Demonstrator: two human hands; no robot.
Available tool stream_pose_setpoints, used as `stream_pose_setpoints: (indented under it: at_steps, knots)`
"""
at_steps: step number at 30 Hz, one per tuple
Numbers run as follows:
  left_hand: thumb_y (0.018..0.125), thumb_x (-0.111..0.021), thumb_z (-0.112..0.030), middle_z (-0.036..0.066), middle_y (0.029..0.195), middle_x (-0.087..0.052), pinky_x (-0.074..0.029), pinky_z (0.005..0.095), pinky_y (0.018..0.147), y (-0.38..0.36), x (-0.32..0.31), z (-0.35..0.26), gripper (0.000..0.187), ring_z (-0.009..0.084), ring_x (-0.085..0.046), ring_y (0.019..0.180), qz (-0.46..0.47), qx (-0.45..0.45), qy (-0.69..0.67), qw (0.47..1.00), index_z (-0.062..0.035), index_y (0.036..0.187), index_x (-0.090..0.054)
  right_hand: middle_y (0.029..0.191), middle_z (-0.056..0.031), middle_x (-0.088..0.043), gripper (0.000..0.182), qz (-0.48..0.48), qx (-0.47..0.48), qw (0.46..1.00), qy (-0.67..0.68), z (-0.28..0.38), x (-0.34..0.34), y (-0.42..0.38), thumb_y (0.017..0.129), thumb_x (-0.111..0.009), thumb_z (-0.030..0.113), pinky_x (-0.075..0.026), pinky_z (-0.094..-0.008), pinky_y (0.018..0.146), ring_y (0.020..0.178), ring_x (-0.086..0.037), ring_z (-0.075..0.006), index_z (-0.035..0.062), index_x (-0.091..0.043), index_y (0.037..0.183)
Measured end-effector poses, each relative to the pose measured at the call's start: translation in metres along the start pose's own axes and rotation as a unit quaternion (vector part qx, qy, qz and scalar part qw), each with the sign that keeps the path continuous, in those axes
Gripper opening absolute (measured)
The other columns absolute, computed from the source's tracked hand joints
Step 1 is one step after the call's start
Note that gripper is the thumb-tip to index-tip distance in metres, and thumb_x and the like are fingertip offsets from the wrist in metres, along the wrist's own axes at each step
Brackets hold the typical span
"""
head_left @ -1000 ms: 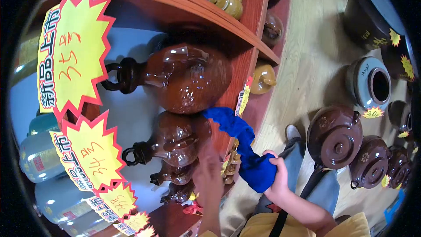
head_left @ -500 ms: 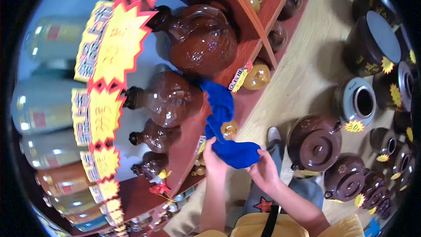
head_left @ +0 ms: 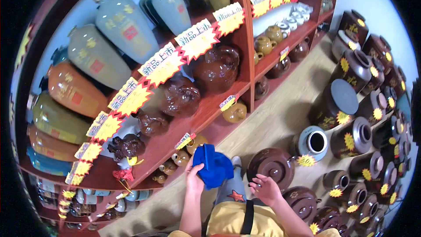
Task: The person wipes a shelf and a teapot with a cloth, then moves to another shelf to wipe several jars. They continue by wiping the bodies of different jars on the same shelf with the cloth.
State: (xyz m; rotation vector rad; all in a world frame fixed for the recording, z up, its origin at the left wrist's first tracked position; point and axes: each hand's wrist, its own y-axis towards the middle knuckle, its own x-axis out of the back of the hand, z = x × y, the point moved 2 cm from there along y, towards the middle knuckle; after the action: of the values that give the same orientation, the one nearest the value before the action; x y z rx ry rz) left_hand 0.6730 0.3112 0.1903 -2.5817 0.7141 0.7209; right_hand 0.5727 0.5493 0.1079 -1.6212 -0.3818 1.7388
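My left hand grips a bunched blue cloth in front of the lower shelf edge. Off the cloth, my right hand hangs with fingers spread, holding nothing, just below a brown lidded pot on the floor. On the red wooden shelf above the cloth stand glossy brown jugs: a large one, a middle one and smaller ones. Small yellow-brown jars sit on the shelf below.
Yellow starburst price tags hang along the shelf fronts. Large grey, orange and green jars fill the upper left shelf. Dark ceramic crocks and pots, one grey open jar among them, crowd the wooden floor at right.
The view has pulled back from the shelf. The cloth came off the brown jugs and is bunched in my left hand; my right hand let go of it and moved right.
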Motion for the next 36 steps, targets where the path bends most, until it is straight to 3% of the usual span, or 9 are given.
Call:
stream_pose_setpoints:
  at_steps: [6,11,19,22,24,25,26,31,36]
  knots:
    - [0.068,-0.057,0.002,0.01,0.106,-0.062,-0.044,0.0299,0.089,-0.047,0.002,-0.027,0.045,0.0186,-0.059,0.097,0.018,0.023,0.047,0.998,0.0032,0.114,-0.055,0.084,-0.0054,-0.06,0.019,-0.018,0.1,0.994,0.041,0.043,0.004,-0.071,0.087,-0.044,0.019,-0.046,-0.0359,0.072,0.075,-0.056,-0.0227,0.0079,-0.053,0.098]
    - [0.068,-0.056,0.002,0.011,0.107,-0.061,-0.044,0.0305,0.09,-0.082,-0.005,-0.048,0.048,0.0196,-0.059,0.097,-0.018,-0.016,0.1,0.995,0.0048,0.115,-0.054,0.081,-0.0049,-0.06,0.016,-0.044,0.094,0.993,0.055,0.054,0.019,-0.107,0.083,-0.05,0.015,-0.044,-0.0344,0.072,0.074,-0.054,-0.0204,0.0086,-0.055,0.096]
    - [0.068,-0.06,0.007,0.012,0.117,-0.056,-0.041,0.0307,0.094,-0.065,0.005,-0.061,0.054,0.0192,-0.054,0.106,0.028,0.053,0.142,0.988,0.0052,0.121,-0.049,0.077,-0.0052,-0.059,0.014,-0.059,0.092,0.993,0.05,0.037,0.01,-0.105,0.085,-0.046,0.016,-0.045,-0.0326,0.072,0.074,-0.055,-0.0191,0.0067,-0.055,0.091]
    - [0.066,-0.056,0.007,0.011,0.11,-0.059,-0.042,0.0296,0.09,-0.031,0.008,-0.063,0.052,0.0192,-0.057,0.1,0.082,0.052,0.187,0.977,0.0063,0.118,-0.051,0.075,-0.0044,-0.057,0.013,-0.092,0.095,0.988,0.079,0.021,-0.009,-0.078,0.084,-0.047,0.015,-0.046,-0.0325,0.072,0.074,-0.055,-0.0183,0.0065,-0.054,0.09]
    - [0.067,-0.06,0.005,0.012,0.113,-0.058,-0.042,0.0293,0.092,-0.009,0.009,-0.073,0.052,0.0182,-0.055,0.103,0.11,0.088,0.176,0.974,0.0069,0.118,-0.051,0.075,-0.0045,-0.056,0.013,0.036,0.07,0.994,0.076,0.006,-0.01,-0.045,0.082,-0.048,0.015,-0.046,-0.0333,0.072,0.074,-0.055,-0.0191,0.0063,-0.053,0.091]
    - [0.067,-0.059,0.003,0.012,0.112,-0.058,-0.042,0.0292,0.091,0.001,0.005,-0.081,0.052,0.018,-0.056,0.102,0.127,0.1,0.175,0.971,0.0072,0.118,-0.051,0.075,-0.0051,-0.054,0.013,-0.048,0.067,0.994,0.069,-0.003,-0.03,-0.035,0.082,-0.049,0.015,-0.046,-0.0341,0.071,0.074,-0.054,-0.0203,0.0063,-0.051,0.091]
    - [0.067,-0.059,0.002,0.012,0.111,-0.058,-0.042,0.029,0.091,0.012,0.001,-0.089,0.052,0.0179,-0.056,0.101,0.144,0.111,0.174,0.968,0.0075,0.118,-0.051,0.078,-0.0063,-0.055,0.014,0.037,0.047,0.992,0.108,-0.011,-0.044,-0.02,0.082,-0.049,0.014,-0.047,-0.0343,0.071,0.075,-0.055,-0.0218,0.006,-0.051,0.093]
    - [0.069,-0.061,-0.003,0.011,0.11,-0.059,-0.041,0.0282,0.09,0.055,-0.02,-0.102,0.049,0.0165,-0.056,0.1,0.312,0.157,0.274,0.896,0.0063,0.116,-0.053,0.087,-0.0089,-0.056,0.018,-0.092,0.064,0.992,0.049,-0.044,-0.09,0.05,0.086,-0.048,0.018,-0.048,-0.0382,0.081,0.091,-0.057,-0.0268,0.0048,-0.051,0.097]
    - [0.066,-0.06,-0.003,0.011,0.103,-0.061,-0.043,0.0276,0.086,0.065,-0.049,-0.108,0.045,0.0158,-0.058,0.094,0.469,0.178,0.333,0.798,0.0036,0.111,-0.058,0.097,-0.0127,-0.051,0.021,-0.109,0.06,0.986,0.111,-0.078,-0.086,0.079,0.086,-0.048,0.022,-0.045,-0.043,0.089,0.1,-0.052,-0.0321,0.0051,-0.05,0.098]
